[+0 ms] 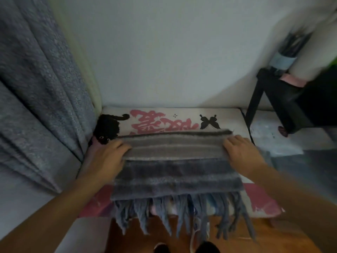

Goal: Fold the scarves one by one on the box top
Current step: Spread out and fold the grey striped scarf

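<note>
A grey striped scarf [176, 172] lies across the box top [235, 117], which is white with pink lettering, a black cat and a black butterfly. The scarf's upper part is doubled over into a lighter band, and its fringe hangs over the box's front edge. My left hand [107, 154] grips the left end of that folded band, fingers curled onto it. At the right end of the band, my right hand [240, 150] holds the cloth the same way.
A grey curtain [40, 92] hangs close on the left. A black stand [269, 99] with dark items stands at the right, beside papers [269, 139] on a surface. The white wall is right behind the box. Wooden floor [164, 232] and my feet show below.
</note>
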